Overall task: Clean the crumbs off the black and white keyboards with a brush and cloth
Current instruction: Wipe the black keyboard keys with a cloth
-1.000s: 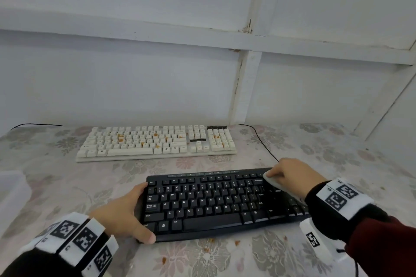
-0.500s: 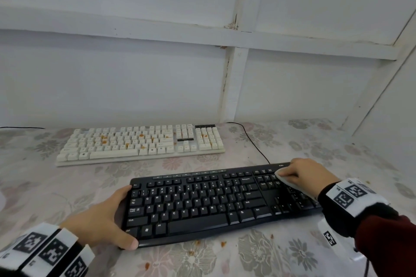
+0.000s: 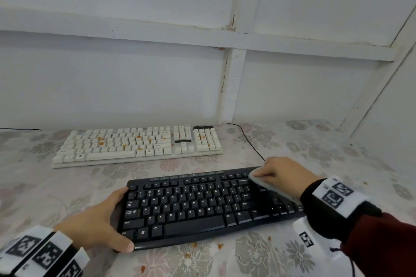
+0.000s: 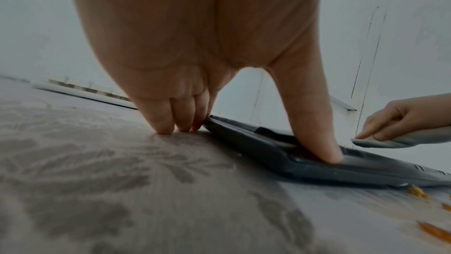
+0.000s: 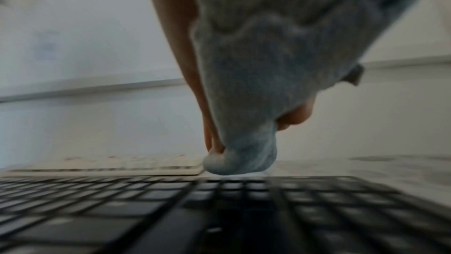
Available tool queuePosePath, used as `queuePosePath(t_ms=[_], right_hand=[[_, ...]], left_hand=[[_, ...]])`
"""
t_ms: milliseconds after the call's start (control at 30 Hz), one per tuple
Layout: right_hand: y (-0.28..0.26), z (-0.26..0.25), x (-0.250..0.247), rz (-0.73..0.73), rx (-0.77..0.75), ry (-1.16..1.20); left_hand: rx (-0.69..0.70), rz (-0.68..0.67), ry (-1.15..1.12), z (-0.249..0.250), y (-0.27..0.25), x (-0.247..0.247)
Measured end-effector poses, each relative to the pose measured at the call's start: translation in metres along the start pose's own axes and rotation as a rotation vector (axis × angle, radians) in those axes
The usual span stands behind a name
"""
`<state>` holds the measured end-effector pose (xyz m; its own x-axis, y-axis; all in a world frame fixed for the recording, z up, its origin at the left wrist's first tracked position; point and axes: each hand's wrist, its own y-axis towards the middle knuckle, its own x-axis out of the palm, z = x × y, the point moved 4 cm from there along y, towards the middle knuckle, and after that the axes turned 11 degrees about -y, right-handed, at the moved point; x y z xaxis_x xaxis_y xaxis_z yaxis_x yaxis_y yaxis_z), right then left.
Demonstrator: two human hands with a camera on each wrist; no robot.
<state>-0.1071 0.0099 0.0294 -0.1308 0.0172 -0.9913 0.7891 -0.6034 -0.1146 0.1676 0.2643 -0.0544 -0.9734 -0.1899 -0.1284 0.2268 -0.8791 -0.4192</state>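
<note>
The black keyboard [image 3: 202,207] lies at the near middle of the table. My left hand [image 3: 99,227] grips its left end, thumb [image 4: 314,134] on the front corner and fingertips [image 4: 165,123] at the far corner. My right hand [image 3: 281,175] holds a pale blue-grey cloth [image 3: 261,181] bunched in its fingers and presses it on the upper right keys. The cloth [image 5: 244,104] hangs from that hand just above the black keyboard [image 5: 219,210]. Behind it lies the white keyboard [image 3: 137,145], with orange crumbs [image 3: 101,141] on its keys. No brush shows.
Orange crumbs [image 3: 220,246] lie on the flowered tablecloth [image 3: 337,155] in front of the black keyboard. A black cable [image 3: 249,141] runs from the wall to the black keyboard's far right corner. A white panelled wall [image 3: 157,85] stands close behind the table.
My right hand with the cloth slid right along the top row of the black keyboard, then back left to the keys near Backspace. The head view shifted. My left hand kept its hold.
</note>
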Motion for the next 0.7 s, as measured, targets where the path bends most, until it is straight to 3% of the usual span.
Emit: queuePosePath(t_ms=[100, 233, 367, 467, 533, 633, 700], right_hand=[[0.007, -0.014, 0.008, -0.042, -0.014, -0.167], [-0.001, 0.007, 0.012, -0.015, 0.023, -0.288], [-0.008, 0.049, 0.014, 0.044, 0.128, -0.221], [-0.01, 0.07, 0.012, -0.017, 0.228, -0.098], [-0.008, 0.072, 0.006, -0.083, 0.261, -0.106], [-0.003, 0.058, -0.002, -0.034, 0.275, -0.088], [0.001, 0.038, -0.002, 0.009, 0.205, -0.003]], left_hand=[[0.004, 0.006, 0.043, 0.003, -0.002, 0.0], [0.005, 0.01, 0.048, 0.004, -0.005, 0.001], [0.006, -0.004, 0.037, 0.006, -0.005, 0.003], [0.003, 0.005, 0.055, 0.006, -0.005, 0.002], [0.0, 0.012, 0.062, 0.005, -0.005, 0.002], [-0.003, 0.009, 0.054, 0.005, -0.005, 0.002], [0.0, 0.009, 0.052, 0.005, -0.005, 0.002]])
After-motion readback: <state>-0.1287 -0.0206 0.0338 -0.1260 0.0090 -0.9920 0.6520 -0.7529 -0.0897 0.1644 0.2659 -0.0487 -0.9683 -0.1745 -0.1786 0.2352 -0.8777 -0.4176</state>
